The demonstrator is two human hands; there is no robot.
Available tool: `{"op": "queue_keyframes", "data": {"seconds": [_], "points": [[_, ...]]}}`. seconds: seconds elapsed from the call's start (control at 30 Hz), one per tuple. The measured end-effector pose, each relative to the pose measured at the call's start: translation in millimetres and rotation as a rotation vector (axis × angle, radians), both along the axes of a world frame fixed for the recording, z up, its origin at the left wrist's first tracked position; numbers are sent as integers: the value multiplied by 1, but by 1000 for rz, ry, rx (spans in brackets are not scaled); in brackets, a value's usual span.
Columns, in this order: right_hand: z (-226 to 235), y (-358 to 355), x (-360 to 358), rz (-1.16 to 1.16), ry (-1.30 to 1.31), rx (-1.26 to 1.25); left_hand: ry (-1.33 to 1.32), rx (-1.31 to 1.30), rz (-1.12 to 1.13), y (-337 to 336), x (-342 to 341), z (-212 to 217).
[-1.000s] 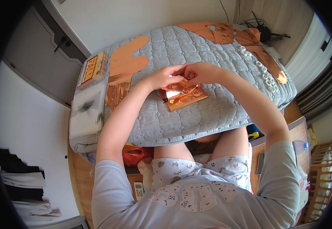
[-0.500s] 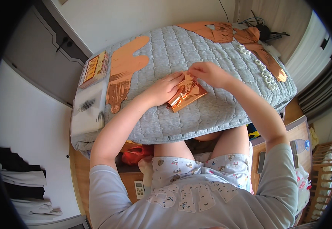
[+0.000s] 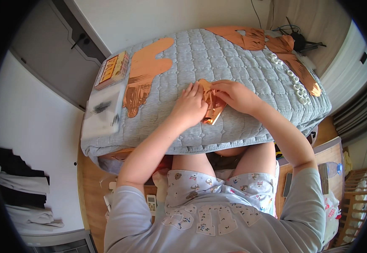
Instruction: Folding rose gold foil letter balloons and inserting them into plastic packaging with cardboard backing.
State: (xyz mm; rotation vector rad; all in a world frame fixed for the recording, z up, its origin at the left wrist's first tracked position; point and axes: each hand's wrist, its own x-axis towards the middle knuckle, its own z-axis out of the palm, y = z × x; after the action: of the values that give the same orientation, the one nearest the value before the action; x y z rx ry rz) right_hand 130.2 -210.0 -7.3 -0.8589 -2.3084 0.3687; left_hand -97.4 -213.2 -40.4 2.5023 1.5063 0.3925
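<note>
A folded copper-coloured foil balloon (image 3: pixel 214 109), flat and shiny, lies on the quilted grey mattress (image 3: pixel 192 55) in front of me. My left hand (image 3: pixel 190 104) rests on its left side, fingers stretched out over the foil. Closed at the far right side of the balloon, my right hand (image 3: pixel 234 95) pinches the foil between thumb and fingers. Part of the balloon is hidden under both hands. An unfolded flat foil balloon (image 3: pixel 147 61) of the same colour lies to the left. Others, foil balloons (image 3: pixel 251 39), spread along the far right edge.
Several white rings (image 3: pixel 297 86) lie on the mattress at the right. A flat orange-and-white box (image 3: pixel 112 69) and a clear plastic packet (image 3: pixel 103 111) sit at the left edge. Black equipment with cables (image 3: pixel 303 42) stands behind the far right corner. A white remote (image 3: pixel 151 204) is below.
My right hand has come down onto the foil from just above it. The folded balloon has turned to a steeper angle, and my left hand's fingers now point farther away from me.
</note>
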Motion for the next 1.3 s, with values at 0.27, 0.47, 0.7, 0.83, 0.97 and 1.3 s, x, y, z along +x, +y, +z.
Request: {"op": "queue_keyframes", "data": {"seconds": [0.27, 0.47, 0.7, 0.83, 0.97, 1.3], "points": [[4, 11, -7, -39, -317, -49, -115, 155, 353, -27, 55, -14], [6, 15, 4, 41, -363, -36, 58, 14, 276, -25, 41, 18], [-6, 19, -1, 40, -316, 65, 95, -136, -277, 26, 8, 43], [0, 20, 3, 56, -389, -14, 20, -21, -448, 52, -9, 24], [11, 16, 5, 64, -431, -116, 66, 48, -536, 52, -15, 13], [20, 3, 13, 55, -501, 1, 58, 167, -532, 51, -16, 5]]}}
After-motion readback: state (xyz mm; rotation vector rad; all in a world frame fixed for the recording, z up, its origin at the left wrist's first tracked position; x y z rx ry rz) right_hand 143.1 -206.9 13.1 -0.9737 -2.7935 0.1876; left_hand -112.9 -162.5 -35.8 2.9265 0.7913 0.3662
